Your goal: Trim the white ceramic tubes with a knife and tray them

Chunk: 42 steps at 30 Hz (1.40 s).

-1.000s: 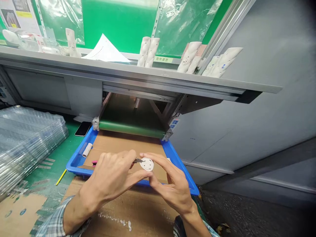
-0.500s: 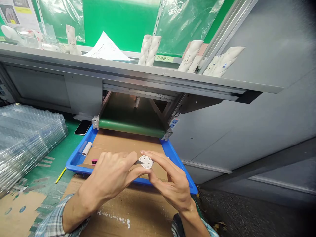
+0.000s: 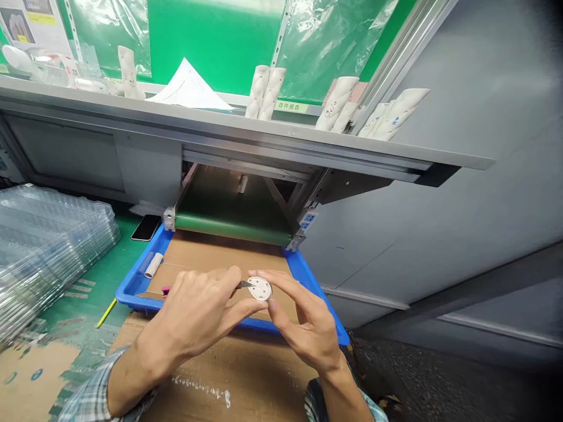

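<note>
A small round white plastic disc (image 3: 260, 288) with little holes is pinched between the thumb and fingers of my right hand (image 3: 303, 325), above the front of a blue tray (image 3: 132, 280). My left hand (image 3: 197, 313) is closed around a small metal blade tool (image 3: 243, 285) with a pink handle end (image 3: 166, 290). The tool's tip touches the disc's left edge. Brown cardboard (image 3: 211, 255) lines the tray under both hands.
A green conveyor roller (image 3: 233, 228) ends at the tray's far edge, under a grey shelf (image 3: 220, 126) holding white moulded parts and paper. Stacked clear plastic trays (image 3: 48, 234) lie at the left, a black phone (image 3: 146, 227) and white tube (image 3: 155, 265) nearby.
Both hands stay together with the tool's tip at the disc's edge; they have shifted only slightly, along with a small movement of the camera.
</note>
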Available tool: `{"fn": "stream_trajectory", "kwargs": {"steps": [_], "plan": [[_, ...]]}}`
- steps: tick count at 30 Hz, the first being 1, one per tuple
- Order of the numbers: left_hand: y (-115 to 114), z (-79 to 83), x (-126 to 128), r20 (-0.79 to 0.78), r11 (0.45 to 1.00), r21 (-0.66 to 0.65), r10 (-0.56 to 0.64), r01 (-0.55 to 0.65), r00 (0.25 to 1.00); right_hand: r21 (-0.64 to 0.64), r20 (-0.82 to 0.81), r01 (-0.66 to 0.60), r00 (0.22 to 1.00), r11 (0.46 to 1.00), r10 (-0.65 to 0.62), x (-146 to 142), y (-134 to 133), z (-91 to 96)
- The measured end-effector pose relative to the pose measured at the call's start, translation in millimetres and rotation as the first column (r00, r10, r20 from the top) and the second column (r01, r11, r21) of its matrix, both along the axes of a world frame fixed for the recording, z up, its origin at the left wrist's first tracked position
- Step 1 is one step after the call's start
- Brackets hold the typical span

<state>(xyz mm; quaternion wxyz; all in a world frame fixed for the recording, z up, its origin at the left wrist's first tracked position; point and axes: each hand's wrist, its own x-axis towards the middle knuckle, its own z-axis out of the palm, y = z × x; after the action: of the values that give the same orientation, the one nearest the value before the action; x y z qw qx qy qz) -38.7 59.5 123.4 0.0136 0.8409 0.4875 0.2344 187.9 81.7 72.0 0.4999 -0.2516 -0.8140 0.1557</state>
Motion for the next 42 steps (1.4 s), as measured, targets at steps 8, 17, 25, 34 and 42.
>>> {"fn": "stream_trajectory", "kwargs": {"steps": [8,17,25,34,42], "plan": [[-1,-4.2,1,-0.021,0.999,0.052,-0.002,0.003,1.0,0.05,-0.019,0.069,0.997,0.996,-0.068,1,-1,-0.9],[-5,-5.7,8,-0.04,0.994,0.105,0.01,-0.006,0.999,0.148,-0.062,0.175,0.984,0.973,-0.168,-3,-1,-5.2],[-6,-8.4,15,-0.032,0.982,0.183,0.05,-0.043,0.998,0.185,-0.151,0.224,0.969,0.957,-0.197,-8,-2,-9.0],[-8,-9.9,16,-0.06,0.993,0.115,0.019,-0.012,0.998,0.195,-0.174,0.293,0.949,0.936,-0.261,-8,-2,-21.7],[-9,-7.8,19,0.026,0.992,0.128,-0.018,0.014,1.0,0.204,-0.2,0.312,0.941,0.928,-0.272,-8,-3,-24.5]]}}
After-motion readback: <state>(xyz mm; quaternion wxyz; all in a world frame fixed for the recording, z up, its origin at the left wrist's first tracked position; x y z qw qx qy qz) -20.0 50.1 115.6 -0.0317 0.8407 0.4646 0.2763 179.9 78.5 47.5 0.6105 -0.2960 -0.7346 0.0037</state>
